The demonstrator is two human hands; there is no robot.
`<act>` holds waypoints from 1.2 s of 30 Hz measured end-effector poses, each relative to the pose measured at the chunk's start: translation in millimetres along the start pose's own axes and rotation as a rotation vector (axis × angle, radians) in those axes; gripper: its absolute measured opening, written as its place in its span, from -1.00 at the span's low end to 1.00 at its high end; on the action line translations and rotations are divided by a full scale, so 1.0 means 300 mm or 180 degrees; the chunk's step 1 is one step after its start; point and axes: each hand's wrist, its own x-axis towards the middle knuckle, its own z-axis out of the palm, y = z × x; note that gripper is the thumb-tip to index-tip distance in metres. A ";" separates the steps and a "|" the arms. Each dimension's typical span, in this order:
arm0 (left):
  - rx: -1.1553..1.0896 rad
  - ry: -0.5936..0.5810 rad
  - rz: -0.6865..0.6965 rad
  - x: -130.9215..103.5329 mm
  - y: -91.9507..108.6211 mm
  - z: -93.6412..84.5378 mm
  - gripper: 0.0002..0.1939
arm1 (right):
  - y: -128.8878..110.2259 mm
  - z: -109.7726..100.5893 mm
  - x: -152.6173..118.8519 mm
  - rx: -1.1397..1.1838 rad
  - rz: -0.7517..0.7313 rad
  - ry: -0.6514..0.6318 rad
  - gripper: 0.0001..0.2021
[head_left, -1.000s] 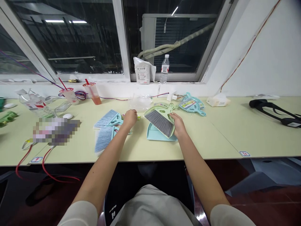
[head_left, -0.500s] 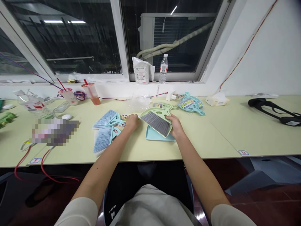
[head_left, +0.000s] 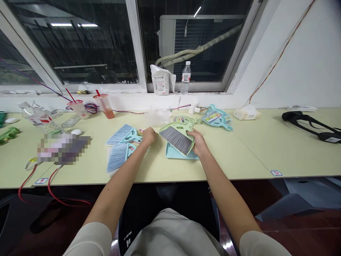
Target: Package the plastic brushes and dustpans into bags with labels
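Observation:
My right hand [head_left: 199, 142] grips the right side of a light green dustpan [head_left: 170, 125] with a grey-bristled brush [head_left: 178, 140] lying in it, thumb on top near the handles. A light blue dustpan [head_left: 177, 153] lies on the table partly beneath them. Just left of the green dustpan, my left hand [head_left: 149, 136] is closed, its fingertips mostly hidden; what it pinches is too small to make out. Beside my left wrist lie two blue brushes, the upper brush [head_left: 121, 134] and the lower brush [head_left: 119, 156], the lower one's handle partly covered by my forearm.
At the back are clear plastic wrapping [head_left: 158, 116], a packaged blue dustpan set [head_left: 217, 118] and a tissue pack [head_left: 246, 113]. Drink cups [head_left: 105, 106] and a bottle [head_left: 37, 115] stand or lie to the left. A black headset-like strap [head_left: 306, 124] rests at right.
My left hand has turned slightly, with its fingers now more tucked out of sight. The right hand, green dustpan and brush have hardly moved.

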 end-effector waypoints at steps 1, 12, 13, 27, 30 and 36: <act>-0.0105 0.0157 -0.0041 -0.001 -0.002 -0.009 -0.90 | 0.000 0.001 -0.001 0.0000 0.0000 -0.0023 -0.70; -0.1065 0.1904 0.1978 -0.122 0.103 -0.162 -0.90 | -0.005 0.007 -0.020 0.0047 0.0177 -0.0261 -0.62; -0.0863 0.1774 0.2379 -0.166 0.125 -0.157 -0.91 | -0.006 0.007 -0.020 0.0061 0.0182 -0.0284 -0.62; 0.1337 0.1004 0.3298 -0.441 0.174 -0.065 -0.82 | -0.011 0.029 -0.033 0.0106 0.0167 -0.0385 -0.63; 0.1259 0.0905 0.3281 -0.449 0.179 -0.067 -0.82 | -0.018 0.032 -0.038 0.0138 0.0189 -0.0467 -0.65; 0.1212 0.0810 0.3191 -0.443 0.181 -0.066 -0.78 | -0.023 0.034 -0.041 0.0151 0.0225 -0.0443 -0.69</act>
